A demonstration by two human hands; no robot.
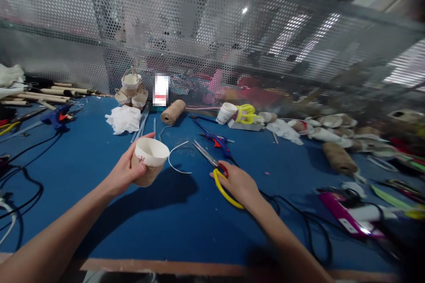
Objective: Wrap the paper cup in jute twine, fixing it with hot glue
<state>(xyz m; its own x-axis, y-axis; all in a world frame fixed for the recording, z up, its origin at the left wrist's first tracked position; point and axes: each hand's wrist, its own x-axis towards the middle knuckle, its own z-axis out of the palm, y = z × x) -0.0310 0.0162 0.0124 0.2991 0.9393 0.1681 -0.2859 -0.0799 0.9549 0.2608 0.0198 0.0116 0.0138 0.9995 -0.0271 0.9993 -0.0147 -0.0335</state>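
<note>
My left hand [128, 168] grips a paper cup [151, 163], tilted a little toward me, its lower part wrapped in brown twine and its white rim bare. Just right of the cup a thin white curved strip [174, 163] lies on the blue table or close over it. My right hand [239, 181] is closed around scissors [209, 154] with yellow and red handles. Their blades point up and left, toward the strip, and look nearly together. Beyond the hands lies a spool of brown twine [173, 112], a loose end trailing from it.
A blue glue gun [217, 141] lies beyond the scissors. Twine-wrapped cups [131, 88] stand at the back left behind white cloth [123, 119]. Another paper cup [226, 112] leans near yellow-handled scissors [245, 114]. Black cables and a purple power strip [348, 214] lie right. Perforated metal screen [212, 31] closes the back.
</note>
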